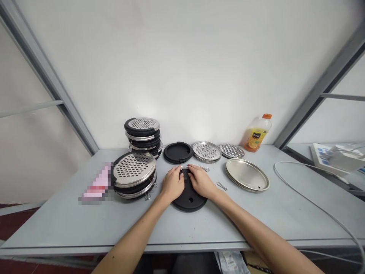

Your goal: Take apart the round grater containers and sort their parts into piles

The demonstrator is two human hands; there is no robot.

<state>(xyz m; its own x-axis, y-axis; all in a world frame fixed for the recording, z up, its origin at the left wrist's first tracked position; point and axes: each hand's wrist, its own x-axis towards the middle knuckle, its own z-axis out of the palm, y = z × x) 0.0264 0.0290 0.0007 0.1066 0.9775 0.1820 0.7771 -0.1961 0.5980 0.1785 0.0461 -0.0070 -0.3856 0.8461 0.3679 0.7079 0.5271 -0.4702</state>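
Observation:
A black round plastic base [189, 201] lies on the table in front of me, with a small hole near its close edge. My left hand [172, 183] grips its far left side, fingers curled and thumb toward the middle. On the far right side, my right hand [202, 182] holds the same base in a like way. A thin wire clip [184, 167] shows at the far edge between the fingertips of both hands. Parts of the base and clip are hidden under the fingers. Another wire clip [221, 186] lies to the right, and more wire [204, 169] sits just behind my right hand.
Stacked round graters [134, 167] stand at left, with a taller stack [142, 123] behind. Along the wall are a black ring-shaped base [178, 152], grating discs [207, 151], a coarser disc [232, 150] and a juice bottle [258, 133]. Metal lids [246, 175] and a white cable [308, 196] lie right.

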